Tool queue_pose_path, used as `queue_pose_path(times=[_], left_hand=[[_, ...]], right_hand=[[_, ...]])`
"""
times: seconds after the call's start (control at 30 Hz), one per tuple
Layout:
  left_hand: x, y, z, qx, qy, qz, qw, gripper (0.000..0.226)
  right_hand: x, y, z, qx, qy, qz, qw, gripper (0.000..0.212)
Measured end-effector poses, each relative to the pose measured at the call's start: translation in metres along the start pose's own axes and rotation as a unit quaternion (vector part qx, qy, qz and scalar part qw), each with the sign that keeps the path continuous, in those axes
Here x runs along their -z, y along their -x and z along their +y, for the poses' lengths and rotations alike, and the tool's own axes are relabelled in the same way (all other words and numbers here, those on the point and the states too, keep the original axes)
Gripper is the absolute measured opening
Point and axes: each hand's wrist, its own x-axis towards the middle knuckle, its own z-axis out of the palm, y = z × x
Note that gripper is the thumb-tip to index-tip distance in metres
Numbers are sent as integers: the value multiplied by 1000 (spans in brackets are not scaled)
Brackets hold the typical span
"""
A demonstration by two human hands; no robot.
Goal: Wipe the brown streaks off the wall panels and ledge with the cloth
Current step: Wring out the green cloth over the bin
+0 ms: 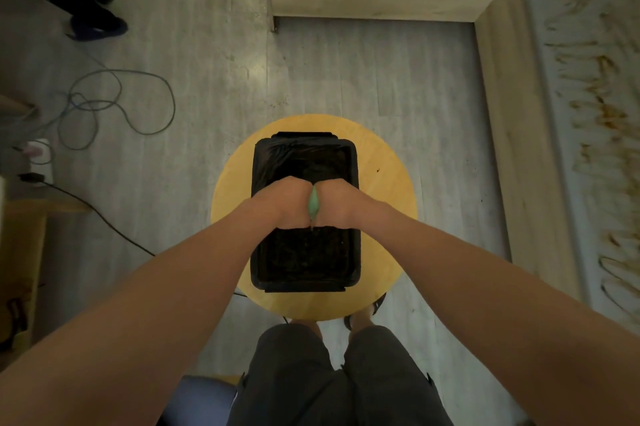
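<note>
Left hand (289, 202) and right hand (337, 202) are both curled tight round a small green cloth (314, 202), fists touching, a sliver of fabric showing between them; they hover over a black rectangular tub (356, 252) on a round yellow wooden stool (388, 190). Brown streaks (604, 114) mark the pale wall panel (554, 155) at right

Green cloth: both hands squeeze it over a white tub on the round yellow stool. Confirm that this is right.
Wrong in one respect: the tub is black, not white. The head view shows the left hand and the right hand gripping the green cloth over it, on the round yellow stool.
</note>
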Motion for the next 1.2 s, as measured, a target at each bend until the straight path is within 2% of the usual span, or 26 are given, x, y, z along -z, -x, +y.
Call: queue_pose_path(times=[0.1,0.23,0.3,0.4,0.47,0.53,0.63,0.7,0.77,0.83,0.97,1.03,1.1,1.2], left_hand=[[2,-1,0,30,48,-27,998,26],[10,2,5,99,145,-75,982,17],[12,4,5,136,219,-101,961,13],[11,10,3,161,327,-134,921,19],[6,13,1,158,369,-132,906,23],[-3,13,1,133,360,-97,918,18],[-14,15,-3,66,229,14,971,48],[-16,21,-4,13,161,98,982,71],[-15,30,-3,-38,145,126,981,92],[-9,35,-3,-64,135,111,982,106],[1,32,-4,-56,71,91,992,115],[7,26,-2,-34,19,109,993,103],[15,21,2,-7,-49,118,992,67],[27,18,9,0,-109,107,988,18]], right_hand=[[-5,-1,-4,24,80,39,996,15],[-6,4,-7,25,111,118,986,24],[-11,7,-6,33,137,150,979,26],[-15,10,-7,59,195,178,963,28],[-12,8,-9,56,189,148,969,34],[-6,4,-8,36,143,91,985,35],[3,-3,-7,2,74,14,997,16],[13,-5,-7,-36,11,-42,998,18],[23,-3,-9,-100,-106,-93,985,15],[34,0,-12,-153,-209,-143,955,14],[45,6,-18,-185,-298,-211,912,16],[49,8,-20,-186,-304,-215,909,17],[49,9,-21,-174,-274,-195,925,19],[42,10,-25,-126,-144,-113,975,23]])
